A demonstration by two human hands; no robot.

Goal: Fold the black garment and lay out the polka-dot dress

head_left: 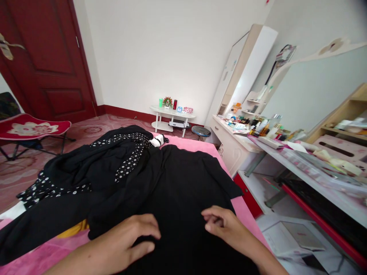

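A black short-sleeved top [183, 183] lies spread out on the pink bed cover [197, 144]. My left hand [140, 235] is over its left part, fingers bent and thumb apart, with nothing seen between them. Over the right part is my right hand [219, 223], its fingers loosely curled and the thumb a little apart, also holding nothing that shows. Whether either hand touches the cloth is hard to tell. To the left of the top lies a heap of black clothes [97, 164], including a black cloth with white dots [130, 162].
A dressing table [229, 131] and a desk [275, 152] crowded with bottles and boxes line the right side. Ahead, a small white table [172, 111] and a round stool [201, 131] stand by the wall. A red folding chair [37, 128] is at left.
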